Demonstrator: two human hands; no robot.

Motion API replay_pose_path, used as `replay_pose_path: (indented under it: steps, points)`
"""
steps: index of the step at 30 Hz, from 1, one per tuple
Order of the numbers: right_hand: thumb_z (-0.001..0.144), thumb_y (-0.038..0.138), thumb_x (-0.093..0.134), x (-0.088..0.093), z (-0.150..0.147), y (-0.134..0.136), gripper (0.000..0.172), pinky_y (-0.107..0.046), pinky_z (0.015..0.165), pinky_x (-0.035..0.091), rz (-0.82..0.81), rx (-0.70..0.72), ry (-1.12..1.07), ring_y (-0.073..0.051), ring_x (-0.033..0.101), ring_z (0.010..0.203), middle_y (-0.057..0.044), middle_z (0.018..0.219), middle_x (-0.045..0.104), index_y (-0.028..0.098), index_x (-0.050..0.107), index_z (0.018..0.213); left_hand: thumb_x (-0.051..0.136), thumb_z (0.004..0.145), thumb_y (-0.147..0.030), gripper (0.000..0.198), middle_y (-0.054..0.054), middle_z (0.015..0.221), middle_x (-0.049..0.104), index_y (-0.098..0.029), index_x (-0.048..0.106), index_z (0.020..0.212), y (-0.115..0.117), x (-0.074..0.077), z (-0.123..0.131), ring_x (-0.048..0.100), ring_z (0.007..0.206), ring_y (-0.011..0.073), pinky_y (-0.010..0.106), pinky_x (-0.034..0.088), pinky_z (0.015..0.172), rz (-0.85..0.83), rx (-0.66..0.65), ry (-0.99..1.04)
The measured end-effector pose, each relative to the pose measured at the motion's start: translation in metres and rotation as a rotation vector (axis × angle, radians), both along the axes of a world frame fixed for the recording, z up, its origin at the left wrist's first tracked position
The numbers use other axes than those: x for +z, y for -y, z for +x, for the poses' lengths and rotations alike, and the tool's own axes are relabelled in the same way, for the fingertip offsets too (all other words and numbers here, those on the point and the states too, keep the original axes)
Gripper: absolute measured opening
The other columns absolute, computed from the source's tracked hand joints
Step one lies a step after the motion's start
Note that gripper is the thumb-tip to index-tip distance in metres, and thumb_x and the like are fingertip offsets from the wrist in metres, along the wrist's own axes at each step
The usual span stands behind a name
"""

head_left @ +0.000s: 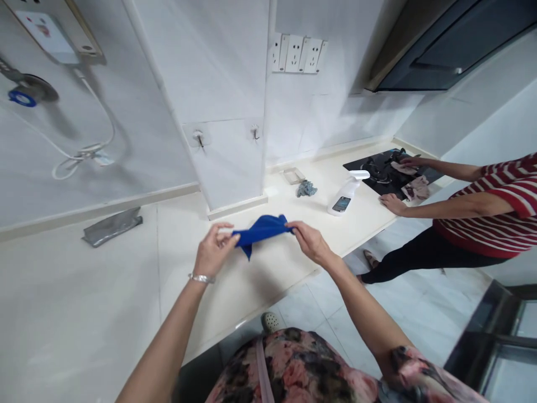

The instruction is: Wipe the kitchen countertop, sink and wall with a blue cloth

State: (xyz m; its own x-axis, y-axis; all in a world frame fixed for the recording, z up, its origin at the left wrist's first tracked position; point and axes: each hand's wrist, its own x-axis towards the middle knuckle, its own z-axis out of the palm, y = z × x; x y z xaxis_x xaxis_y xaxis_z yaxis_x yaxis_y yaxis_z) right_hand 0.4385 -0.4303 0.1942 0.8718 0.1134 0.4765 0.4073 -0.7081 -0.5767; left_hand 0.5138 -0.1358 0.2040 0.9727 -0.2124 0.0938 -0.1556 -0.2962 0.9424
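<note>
A blue cloth point(262, 229) is stretched between my two hands just above the cream countertop point(126, 291). My left hand point(215, 249), with a silver bracelet at the wrist, pinches the cloth's left end. My right hand point(308, 240) pinches its right end. The cloth sags a little in the middle, with a corner hanging down near my left fingers.
A white spray bottle point(346, 195) stands further along the counter, with a grey-blue rag point(306, 188) and a small clear dish point(292, 176) behind it. A grey pouch point(111, 226) lies at left. Another person in a red striped top point(499, 207) wipes a black hob point(388, 170) at right.
</note>
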Motion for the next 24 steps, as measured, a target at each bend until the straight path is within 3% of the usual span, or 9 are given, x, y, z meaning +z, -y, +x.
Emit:
replay_pose_path:
  steps: [4,7,9,11,13,16,18,20,24]
  points:
    - [0.105,0.032,0.033,-0.065,-0.049,0.002,0.035,-0.034,0.088,0.055,-0.072,0.07,-0.384,-0.019,0.071,0.093,-0.006,0.103,0.074,0.024,0.062,0.121,0.062,0.076,-0.057,0.04,-0.006,0.058,0.048,-0.022,0.067,0.095,-0.012,-0.073,-0.06,0.049,0.058,0.0161,0.03,0.042,0.062,0.16,-0.182,-0.264]
    - [0.104,0.03,0.035,-0.089,-0.067,0.004,0.034,-0.031,0.079,0.054,-0.084,0.145,-0.527,-0.019,0.07,0.08,-0.004,0.092,0.074,0.024,0.064,0.121,0.062,0.075,-0.058,0.041,-0.004,0.06,0.053,-0.022,0.069,0.092,-0.017,-0.101,-0.085,0.055,0.062,0.0186,0.034,0.047,0.067,0.217,-0.272,-0.411]
    - [0.104,0.031,0.037,-0.091,-0.057,0.006,0.033,-0.03,0.078,0.054,-0.061,0.155,-0.507,-0.018,0.07,0.078,-0.003,0.091,0.074,0.024,0.065,0.12,0.063,0.073,-0.06,0.045,-0.001,0.068,0.062,-0.021,0.068,0.095,-0.016,-0.104,-0.082,0.061,0.071,0.0213,0.036,0.051,0.074,0.16,-0.258,-0.445]
    - [0.104,0.032,0.037,-0.086,-0.031,0.006,0.034,-0.032,0.084,0.054,-0.012,0.099,-0.422,-0.019,0.071,0.085,-0.004,0.098,0.075,0.024,0.066,0.119,0.061,0.073,-0.063,0.053,0.006,0.084,0.071,-0.019,0.065,0.103,-0.013,-0.099,-0.064,0.067,0.083,0.0247,0.039,0.054,0.08,0.074,-0.154,-0.423]
    - [0.103,0.03,0.034,-0.079,0.001,-0.001,0.038,-0.035,0.095,0.053,0.034,-0.072,-0.306,-0.02,0.069,0.102,-0.008,0.115,0.074,0.021,0.064,0.125,0.058,0.075,-0.061,0.059,0.012,0.107,0.072,-0.019,0.06,0.116,-0.01,-0.09,-0.043,0.068,0.097,0.0278,0.042,0.055,0.085,0.084,-0.001,-0.33]
    - [0.101,0.026,0.034,-0.078,0.038,-0.027,0.049,-0.047,0.113,0.041,-0.057,-0.401,-0.218,-0.027,0.054,0.132,-0.018,0.145,0.058,0.014,0.05,0.146,0.054,0.081,-0.054,0.06,0.017,0.14,0.057,-0.02,0.052,0.13,-0.012,-0.081,-0.029,0.064,0.116,0.03,0.044,0.057,0.09,0.213,0.168,-0.095]
    - [0.101,0.035,0.043,-0.089,0.046,-0.054,0.059,-0.06,0.119,0.028,-0.204,-0.435,-0.296,-0.035,0.035,0.147,-0.019,0.159,0.042,0.016,0.039,0.156,0.05,0.086,-0.053,0.057,0.017,0.146,0.051,-0.021,0.049,0.134,-0.026,-0.085,-0.039,0.063,0.118,0.0295,0.045,0.058,0.091,0.23,0.183,0.004]
    - [0.098,0.05,0.051,-0.108,0.043,-0.083,0.067,-0.075,0.116,0.017,-0.314,-0.295,-0.404,-0.045,0.02,0.152,-0.013,0.167,0.028,0.028,0.033,0.159,0.048,0.09,-0.054,0.052,0.012,0.142,0.055,-0.026,0.048,0.134,-0.051,-0.099,-0.063,0.064,0.117,0.0285,0.045,0.058,0.096,0.244,0.173,0.012]
    - [0.101,0.058,0.04,-0.139,0.024,-0.114,0.065,-0.078,0.116,0.003,-0.368,-0.141,-0.397,-0.047,0.006,0.155,-0.01,0.17,0.02,0.03,0.032,0.16,0.047,0.089,-0.058,0.04,-0.003,0.137,0.059,-0.047,0.052,0.127,-0.124,-0.138,-0.126,0.066,0.112,0.0306,0.052,0.056,0.104,0.397,0.311,-0.02]
